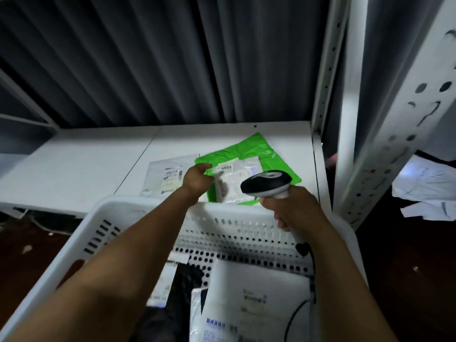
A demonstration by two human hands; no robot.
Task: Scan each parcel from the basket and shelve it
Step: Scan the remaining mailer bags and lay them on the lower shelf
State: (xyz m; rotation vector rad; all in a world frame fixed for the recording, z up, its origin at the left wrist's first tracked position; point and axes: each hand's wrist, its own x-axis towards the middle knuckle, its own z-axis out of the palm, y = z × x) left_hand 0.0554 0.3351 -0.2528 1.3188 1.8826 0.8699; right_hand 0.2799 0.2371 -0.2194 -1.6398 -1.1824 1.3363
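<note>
— Where is the parcel being handled?
— The green parcel [271, 154] lies flat on the white shelf [74, 166], near its right end. Its white label [243, 174] faces up, with the number 4005 legible on it. A clear flat parcel [165, 177] lies just beside it on the left.
— And the left hand?
— The left arm stretches forward over the far rim of the white basket [138, 208]. The left hand [197, 177] shows its back, thumb up by the label's top corner, fingers at the label's left edge. They are blurred, so I cannot tell whether they pinch the parcel or only rest on it.
— The right?
— The right hand [288, 209] is wrapped round the handle of the scanner [267, 182], fingers curled tight. The forearm passes over the basket's right side, and the scanner's black head points forward and down at the label, above the parcel's near edge. Its cable [296, 314] hangs into the basket.
— What lies in the basket?
— A white mailer [259, 290] with a printed label, and a dark parcel [182, 290] to its left
</note>
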